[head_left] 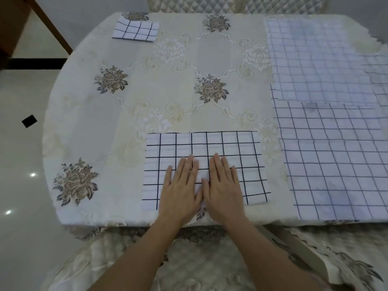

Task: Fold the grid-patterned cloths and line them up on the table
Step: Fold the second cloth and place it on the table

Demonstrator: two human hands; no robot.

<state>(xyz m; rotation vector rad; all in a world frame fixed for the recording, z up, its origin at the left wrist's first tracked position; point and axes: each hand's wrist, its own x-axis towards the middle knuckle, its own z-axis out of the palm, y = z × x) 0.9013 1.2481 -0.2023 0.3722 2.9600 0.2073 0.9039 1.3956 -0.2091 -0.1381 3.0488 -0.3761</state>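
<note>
Hands: left hand [181, 186] and right hand [223, 185] side by side, palms down, fingers extended flat.
Cloth: grid-patterned cloth [241, 156] pressed on tabletop [126, 114], nothing gripped.

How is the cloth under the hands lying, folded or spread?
Partly folded: the cloth shows offset grid lines, both hands flat on it.
</note>
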